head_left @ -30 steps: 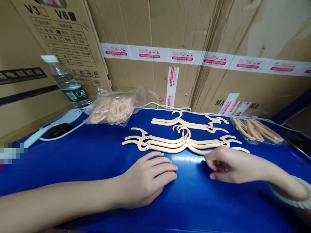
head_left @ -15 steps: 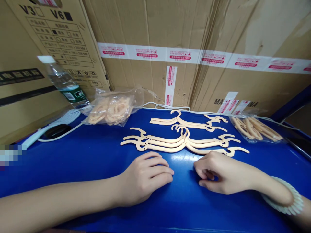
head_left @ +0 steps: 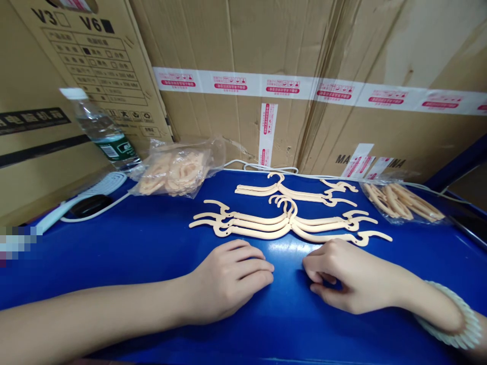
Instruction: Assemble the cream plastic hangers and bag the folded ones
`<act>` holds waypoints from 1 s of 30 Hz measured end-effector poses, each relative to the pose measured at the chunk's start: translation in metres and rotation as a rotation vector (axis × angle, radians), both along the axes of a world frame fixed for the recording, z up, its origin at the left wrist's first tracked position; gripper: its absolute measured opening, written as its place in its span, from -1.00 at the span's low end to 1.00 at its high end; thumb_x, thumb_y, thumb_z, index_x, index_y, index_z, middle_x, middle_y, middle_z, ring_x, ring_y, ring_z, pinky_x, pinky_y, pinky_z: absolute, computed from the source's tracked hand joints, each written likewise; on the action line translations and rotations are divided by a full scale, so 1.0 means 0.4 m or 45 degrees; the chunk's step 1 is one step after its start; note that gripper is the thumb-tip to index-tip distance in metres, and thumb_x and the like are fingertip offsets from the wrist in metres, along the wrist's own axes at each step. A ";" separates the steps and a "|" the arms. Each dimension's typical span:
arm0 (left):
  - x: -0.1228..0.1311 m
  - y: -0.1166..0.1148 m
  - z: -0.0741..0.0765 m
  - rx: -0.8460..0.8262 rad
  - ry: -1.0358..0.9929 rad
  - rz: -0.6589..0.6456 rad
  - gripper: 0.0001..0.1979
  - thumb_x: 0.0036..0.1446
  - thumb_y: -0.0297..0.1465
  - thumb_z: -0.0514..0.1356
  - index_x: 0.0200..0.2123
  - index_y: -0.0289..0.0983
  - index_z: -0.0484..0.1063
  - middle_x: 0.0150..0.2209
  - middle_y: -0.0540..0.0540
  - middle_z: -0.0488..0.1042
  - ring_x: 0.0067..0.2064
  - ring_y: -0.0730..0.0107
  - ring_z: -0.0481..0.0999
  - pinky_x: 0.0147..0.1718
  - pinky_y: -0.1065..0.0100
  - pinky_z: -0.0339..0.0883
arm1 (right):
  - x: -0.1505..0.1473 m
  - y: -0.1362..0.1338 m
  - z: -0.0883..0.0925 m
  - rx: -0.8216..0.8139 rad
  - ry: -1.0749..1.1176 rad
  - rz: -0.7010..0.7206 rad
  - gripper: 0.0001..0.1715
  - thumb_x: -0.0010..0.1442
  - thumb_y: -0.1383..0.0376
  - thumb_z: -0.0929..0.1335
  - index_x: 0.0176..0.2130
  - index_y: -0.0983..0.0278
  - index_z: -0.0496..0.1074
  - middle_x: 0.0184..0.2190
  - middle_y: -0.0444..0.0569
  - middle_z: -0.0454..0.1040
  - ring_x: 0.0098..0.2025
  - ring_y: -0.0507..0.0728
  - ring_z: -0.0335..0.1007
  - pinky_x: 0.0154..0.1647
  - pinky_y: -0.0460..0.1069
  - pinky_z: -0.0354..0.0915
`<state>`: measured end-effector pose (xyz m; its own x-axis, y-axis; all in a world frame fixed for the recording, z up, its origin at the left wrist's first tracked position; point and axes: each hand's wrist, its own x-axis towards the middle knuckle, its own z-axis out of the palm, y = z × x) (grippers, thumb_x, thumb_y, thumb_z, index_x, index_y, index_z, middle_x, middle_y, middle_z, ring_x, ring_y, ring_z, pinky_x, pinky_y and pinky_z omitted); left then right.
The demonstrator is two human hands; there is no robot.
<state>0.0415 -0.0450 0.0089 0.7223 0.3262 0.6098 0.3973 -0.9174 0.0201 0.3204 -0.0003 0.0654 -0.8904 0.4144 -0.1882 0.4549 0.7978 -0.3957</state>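
Note:
My left hand rests on the blue table, fingers together and lying loosely flat, holding nothing. My right hand lies beside it with the fingers curled under; I see nothing in them. A cream beaded bracelet circles my right wrist. Just beyond both hands lies a row of cream plastic hangers, hooks meeting in the middle. The nearest hanger's right arm almost touches my right knuckles. A second small group of hangers lies farther back.
A clear bag of cream parts sits back left, and another bag of stick-like pieces back right. A water bottle and a white device with a cable are at the far left. Cardboard boxes wall off the back.
My right hand has drawn back from the nearest hanger toward me and slid left, its fingers curling in. The left hand has barely moved.

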 end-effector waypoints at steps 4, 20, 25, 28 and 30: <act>0.000 0.001 0.000 0.038 -0.003 0.020 -0.78 0.37 -0.52 0.05 -0.15 -0.30 0.51 -0.14 -0.09 0.68 -0.12 0.29 0.61 -0.09 0.24 0.46 | -0.004 -0.005 0.000 0.047 -0.002 0.022 -0.83 0.07 0.43 0.33 -0.43 0.22 0.22 -0.49 -0.17 0.40 -0.51 0.01 0.18 -0.46 -0.04 -0.04; -0.002 -0.001 -0.008 0.039 -0.022 0.034 -0.74 0.35 -0.54 0.03 -0.22 -0.29 0.53 -0.14 -0.08 0.68 -0.14 0.33 0.59 -0.10 0.26 0.45 | -0.010 -0.014 -0.009 0.187 -0.019 0.070 -0.88 0.17 0.38 0.30 -0.41 0.24 0.26 -0.51 -0.13 0.42 -0.54 0.01 0.18 -0.48 -0.03 -0.04; -0.005 -0.001 -0.007 0.024 -0.031 0.021 -0.72 0.34 -0.54 0.00 -0.21 -0.29 0.52 -0.13 -0.10 0.68 -0.15 0.32 0.60 -0.10 0.25 0.46 | -0.010 -0.014 -0.011 0.204 -0.015 0.073 -0.86 0.19 0.37 0.30 -0.41 0.24 0.26 -0.51 -0.13 0.41 -0.54 0.01 0.17 -0.48 -0.02 -0.04; -0.005 0.000 -0.005 0.012 -0.039 0.000 -0.71 0.34 -0.56 -0.01 -0.20 -0.30 0.52 -0.12 -0.10 0.68 -0.16 0.32 0.60 -0.12 0.25 0.47 | -0.009 -0.013 -0.011 0.203 -0.023 0.076 -0.86 0.19 0.36 0.30 -0.41 0.24 0.26 -0.50 -0.13 0.41 -0.54 0.01 0.16 -0.48 -0.02 -0.04; -0.004 0.000 -0.004 0.007 -0.048 0.004 -0.73 0.34 -0.55 0.01 -0.15 -0.32 0.52 -0.09 -0.11 0.67 -0.15 0.31 0.60 -0.12 0.25 0.47 | -0.009 -0.013 -0.011 0.203 -0.025 0.074 -0.86 0.19 0.36 0.29 -0.41 0.24 0.25 -0.51 -0.13 0.41 -0.54 0.01 0.16 -0.47 -0.02 -0.04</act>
